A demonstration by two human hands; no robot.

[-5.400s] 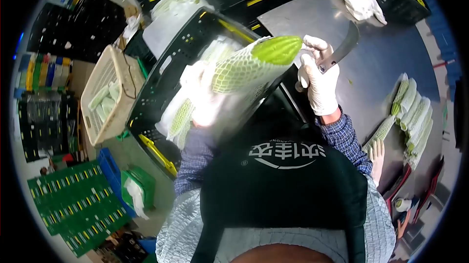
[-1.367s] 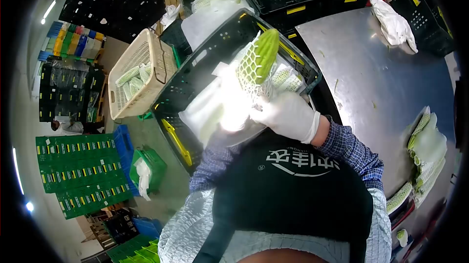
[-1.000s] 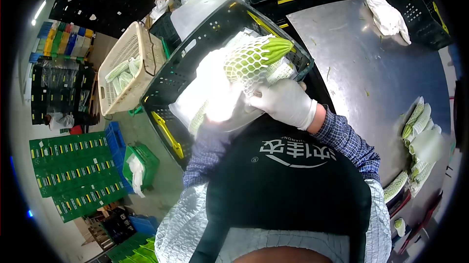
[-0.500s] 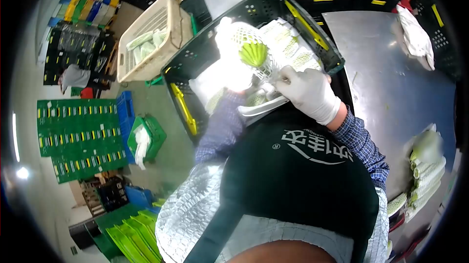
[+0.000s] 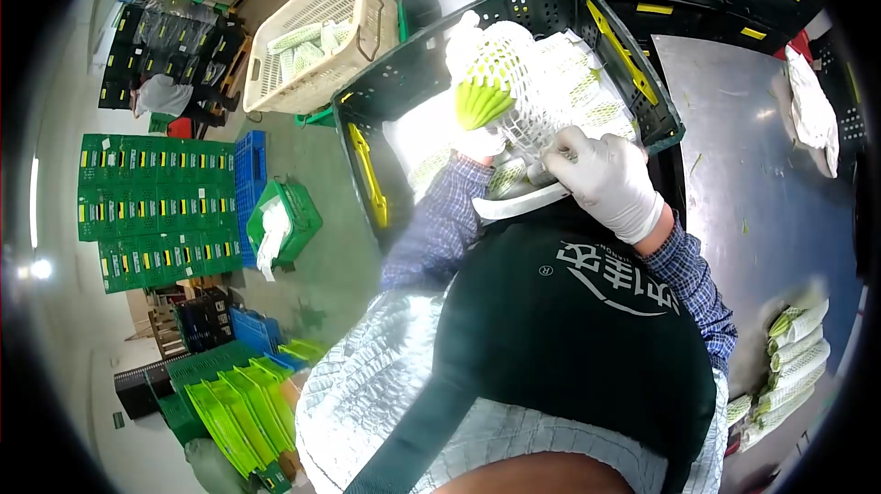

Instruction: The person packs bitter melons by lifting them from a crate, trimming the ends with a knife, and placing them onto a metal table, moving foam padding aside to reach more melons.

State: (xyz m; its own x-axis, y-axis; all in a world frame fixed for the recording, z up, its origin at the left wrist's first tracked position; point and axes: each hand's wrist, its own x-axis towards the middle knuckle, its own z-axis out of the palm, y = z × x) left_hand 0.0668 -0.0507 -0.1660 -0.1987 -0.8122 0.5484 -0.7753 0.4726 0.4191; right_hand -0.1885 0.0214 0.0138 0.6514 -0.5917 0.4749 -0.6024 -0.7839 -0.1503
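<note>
Netted gourd (image 5: pixel 484 103), as the head view shows it, is held above the dark crate (image 5: pixel 396 72), just left of the crate's middle. The left hand (image 5: pixel 485 140), gloved in white, is closed around it, apparently from beneath and from the left; glare and the gourd hide part of the grip. The right hand (image 5: pixel 604 174) is curled at the near side of the crate, gripping a knife (image 5: pixel 521 204), whose handle is hidden and whose pale curved blade reaches left past the apron (image 5: pixel 569 347). Its fingertips are beside the net's right edge; whether they also pinch the mesh I cannot tell.

Handled well, in my judgement, the gourd wants a firm cradle under its body without a squeeze on the ribs, the mesh lying smooth, and the blade's tip turned away from the left sleeve (image 5: pixel 440 205), which is near it.

The bare ribbed green end points near and slightly left, tipped toward the camera; the long axis slants from there to the far, netted end, and looks foreshortened.

More netted gourds (image 5: pixel 574 81) lie in the crate to the right. Left of it stands a cream basket (image 5: pixel 372 30); on the right, a steel table (image 5: pixel 720 159) carries a wrapped row (image 5: pixel 794 365) at its near end.
</note>
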